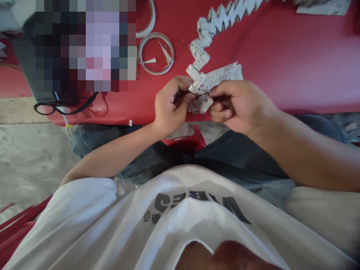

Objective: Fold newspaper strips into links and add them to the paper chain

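Observation:
A zigzag chain of folded printed paper (pixel 199 50) runs from the back of the table down to my hands. My left hand (pixel 173 105) is closed on the chain's near end, thumb and fingers pinching it. Close beside it, my right hand (pixel 239 101) pinches a folded paper strip (pixel 206 104) at that same end, its other fingers curled. Several flat printed paper strips (pixel 225 75) fan out behind my right fingers. Exactly how the strip and the chain's end join is hidden by my fingertips.
A tape roll (pixel 141 56) with small paper scraps inside lies on the red table (pixel 281 56), near another ring (pixel 152 22). Printed paper (pixel 323 7) sits at the back right. A black strap (pixel 84 107) lies by a blurred-out object at left.

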Motion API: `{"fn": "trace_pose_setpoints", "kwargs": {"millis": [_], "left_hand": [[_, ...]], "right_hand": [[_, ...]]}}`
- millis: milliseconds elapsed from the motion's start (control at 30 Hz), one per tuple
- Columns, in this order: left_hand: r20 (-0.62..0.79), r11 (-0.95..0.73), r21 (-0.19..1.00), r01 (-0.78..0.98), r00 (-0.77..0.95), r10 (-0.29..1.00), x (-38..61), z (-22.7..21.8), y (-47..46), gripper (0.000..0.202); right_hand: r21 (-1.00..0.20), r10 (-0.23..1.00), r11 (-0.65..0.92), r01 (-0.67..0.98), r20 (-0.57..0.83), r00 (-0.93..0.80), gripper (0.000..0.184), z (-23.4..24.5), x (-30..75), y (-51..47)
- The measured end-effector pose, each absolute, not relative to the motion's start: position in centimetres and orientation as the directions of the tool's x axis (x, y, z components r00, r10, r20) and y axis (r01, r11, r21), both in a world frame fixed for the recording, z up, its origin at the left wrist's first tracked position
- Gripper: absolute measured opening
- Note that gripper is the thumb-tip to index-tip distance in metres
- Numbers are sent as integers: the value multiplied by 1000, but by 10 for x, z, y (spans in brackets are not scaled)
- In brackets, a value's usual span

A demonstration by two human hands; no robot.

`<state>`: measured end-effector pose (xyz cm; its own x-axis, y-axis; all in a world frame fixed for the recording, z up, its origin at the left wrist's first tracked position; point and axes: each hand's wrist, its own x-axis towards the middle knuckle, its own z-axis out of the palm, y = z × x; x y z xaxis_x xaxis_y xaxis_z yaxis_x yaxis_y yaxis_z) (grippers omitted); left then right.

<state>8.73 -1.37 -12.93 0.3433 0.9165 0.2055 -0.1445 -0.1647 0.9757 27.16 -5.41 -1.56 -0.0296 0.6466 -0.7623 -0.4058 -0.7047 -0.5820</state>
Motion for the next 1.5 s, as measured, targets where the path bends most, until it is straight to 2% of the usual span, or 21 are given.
{"fn": "trace_pose_setpoints", "kwargs": {"millis": [167,600,800,1000,1100,1200,1400,1500], "left_hand": [[211,-167,974,-155,339,917,88,-128,-14,44],[229,-178,969,-173,345,910,88,-126,-15,39],[176,-134,982,-132,398,900,85,-128,-17,41],[126,-57,983,-175,412,902,84,-130,-19,35],[110,-38,983,-182,408,906,85,-127,-20,36],[155,-90,979,-181,384,910,86,-126,-20,32],[133,-49,977,-209,407,904,85,-124,-19,30],[147,-81,980,-181,388,910,85,-122,-19,29]], "right_hand": [[-551,623,-707,-443,-782,-21,30,-15,270,-53],[-502,603,-725,-470,-793,-84,33,-16,272,-53],[-486,593,-726,-486,-801,-85,31,-13,270,-53],[-470,573,-737,-485,-816,-79,33,-11,267,-53],[-483,575,-728,-486,-817,-48,35,-10,266,-53],[-500,583,-720,-481,-812,-28,36,-10,265,-54],[-568,633,-719,-400,-773,-42,39,-16,268,-55],[-593,649,-714,-372,-760,-33,40,-18,271,-56]]}}
